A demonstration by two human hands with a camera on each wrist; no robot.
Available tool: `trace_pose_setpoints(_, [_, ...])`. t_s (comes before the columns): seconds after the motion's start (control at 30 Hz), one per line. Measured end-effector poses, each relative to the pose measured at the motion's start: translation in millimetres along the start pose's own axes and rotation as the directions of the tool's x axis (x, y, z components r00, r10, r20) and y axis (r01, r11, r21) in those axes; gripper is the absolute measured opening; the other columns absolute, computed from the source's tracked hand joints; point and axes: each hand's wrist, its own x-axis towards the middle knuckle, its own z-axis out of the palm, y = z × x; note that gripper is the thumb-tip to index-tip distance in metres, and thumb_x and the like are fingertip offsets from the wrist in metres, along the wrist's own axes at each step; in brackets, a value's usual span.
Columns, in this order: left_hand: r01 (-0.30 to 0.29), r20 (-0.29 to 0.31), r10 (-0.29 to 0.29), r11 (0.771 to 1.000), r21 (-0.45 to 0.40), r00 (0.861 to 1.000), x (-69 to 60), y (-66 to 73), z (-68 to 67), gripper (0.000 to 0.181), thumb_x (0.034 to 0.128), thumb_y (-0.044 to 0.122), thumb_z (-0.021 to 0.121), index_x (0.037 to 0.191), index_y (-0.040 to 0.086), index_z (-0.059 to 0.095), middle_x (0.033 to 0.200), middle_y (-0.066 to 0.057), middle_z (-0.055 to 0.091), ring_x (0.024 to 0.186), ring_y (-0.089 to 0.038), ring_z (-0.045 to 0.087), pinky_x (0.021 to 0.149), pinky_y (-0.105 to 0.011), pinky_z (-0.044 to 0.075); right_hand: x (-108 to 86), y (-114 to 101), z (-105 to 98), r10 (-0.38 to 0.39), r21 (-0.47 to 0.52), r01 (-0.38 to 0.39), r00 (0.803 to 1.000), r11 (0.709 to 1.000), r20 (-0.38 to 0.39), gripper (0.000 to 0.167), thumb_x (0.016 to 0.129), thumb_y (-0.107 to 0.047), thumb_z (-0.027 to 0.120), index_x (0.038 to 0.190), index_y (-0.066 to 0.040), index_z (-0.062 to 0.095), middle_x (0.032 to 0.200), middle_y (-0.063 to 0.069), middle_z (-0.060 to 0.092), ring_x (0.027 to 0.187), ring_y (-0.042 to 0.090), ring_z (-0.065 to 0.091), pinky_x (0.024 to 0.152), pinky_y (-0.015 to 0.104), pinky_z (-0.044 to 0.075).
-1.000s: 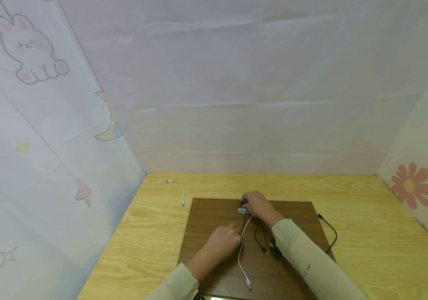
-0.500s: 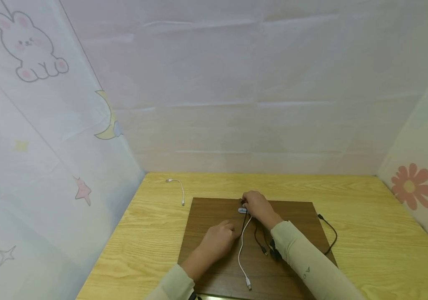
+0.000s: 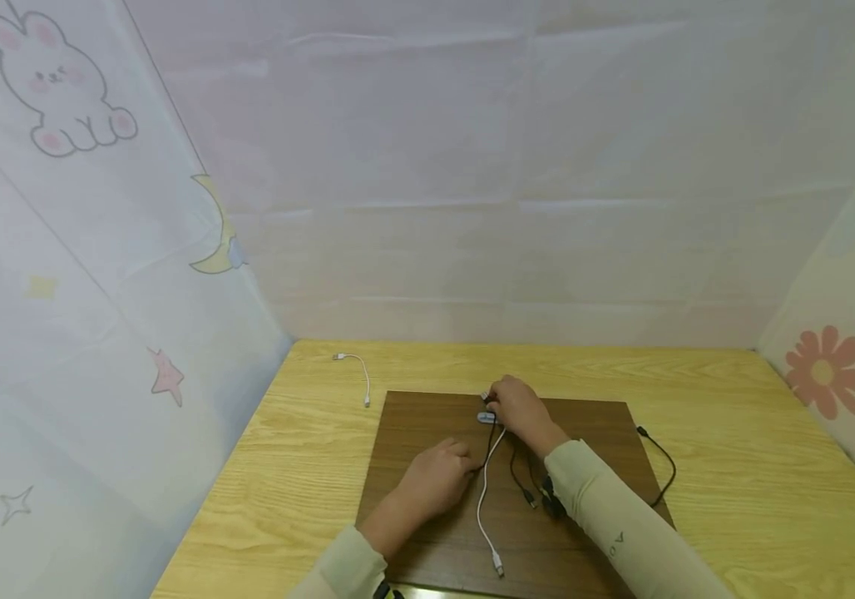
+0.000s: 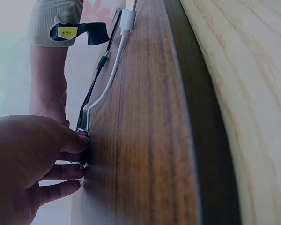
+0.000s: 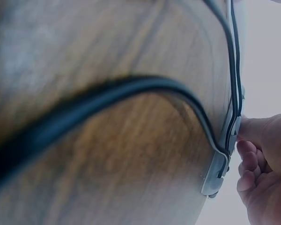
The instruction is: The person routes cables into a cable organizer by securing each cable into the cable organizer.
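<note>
My left hand (image 3: 435, 478) is low over the dark brown board, pinching the end of a black USB cable (image 3: 489, 445) between thumb and fingers. In the left wrist view, the left hand (image 4: 42, 154) mostly covers that end. Near the board's far edge, my right hand (image 3: 521, 412) pinches the same cable by its other end; a metal plug (image 3: 485, 398) shows past the fingertips. Just beneath lies a pale cable clip (image 3: 485, 418). Black cables run through the clip (image 5: 213, 173) in the right wrist view, beside the curled right hand (image 5: 269, 164).
A white USB cable (image 3: 481, 507) trails from the clip towards the board's front. Another black cable (image 3: 521, 482) lies right of it. On the light wooden table are a short white cable (image 3: 364, 374) at back left and a black cable (image 3: 669, 466) right of the board (image 3: 412, 424).
My left hand has shifted slightly left, away from the white cable, with the black cable's end in its fingers. The right hand stays near the clip, and its plug now shows more.
</note>
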Motion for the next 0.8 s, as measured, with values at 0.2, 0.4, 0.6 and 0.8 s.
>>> trace_pose_setpoints(0.2, [-0.009, 0.015, 0.009, 1.000, -0.003, 1.000, -1.3, 0.5, -2.4, 0.019, 0.0959, 0.024, 0.071, 0.113, 0.022, 0.078, 0.101, 0.007, 0.068, 0.097, -0.009, 0.062, 0.085, -0.020, 0.053, -1.1, -0.4, 0.0, 0.004, 0.012, -0.004, 1.000, 1.000, -0.007, 0.014, 0.093, -0.015, 0.074, 0.100, -0.003, 0.075, 0.094, 0.008, 0.063, 0.083, 0.021, 0.061, 0.070, 0.037, 0.054])
trace_pose_setpoints(0.4, [-0.004, -0.021, 0.003, 1.000, -0.028, 1.000, -3.0, 0.5, -3.6, 0.018, 0.0954, 0.023, 0.071, 0.112, 0.018, 0.076, 0.096, 0.006, 0.065, 0.092, -0.009, 0.061, 0.080, -0.020, 0.053, -0.4, 0.7, -0.9, 0.035, -0.002, -0.035, 0.999, 0.999, -0.021, 0.016, 0.096, -0.016, 0.070, 0.106, -0.004, 0.074, 0.097, 0.009, 0.064, 0.083, 0.022, 0.062, 0.069, 0.037, 0.054])
trace_pose_setpoints(0.6, [0.001, -0.020, -0.003, 0.996, -0.091, 1.000, -6.1, -3.6, -1.4, 0.020, 0.0964, 0.021, 0.069, 0.115, 0.016, 0.074, 0.097, 0.005, 0.063, 0.093, -0.009, 0.061, 0.081, -0.020, 0.054, -1.3, 0.1, -3.3, 0.046, 0.001, -0.046, 0.999, 0.999, -0.029, 0.019, 0.097, -0.018, 0.069, 0.110, -0.005, 0.073, 0.101, 0.010, 0.065, 0.086, 0.023, 0.064, 0.071, 0.038, 0.055])
trace_pose_setpoints(0.8, [0.053, -0.016, -0.056, 0.990, -0.134, 0.998, -8.9, -10.1, -1.6, 0.014, 0.0968, 0.020, 0.068, 0.109, 0.018, 0.073, 0.100, 0.005, 0.065, 0.097, -0.011, 0.062, 0.080, -0.022, 0.055, -3.4, -0.6, -3.8, 0.050, 0.002, -0.049, 0.999, 0.999, -0.021, 0.022, 0.097, -0.020, 0.069, 0.113, -0.005, 0.072, 0.105, 0.010, 0.065, 0.090, 0.024, 0.065, 0.075, 0.039, 0.056])
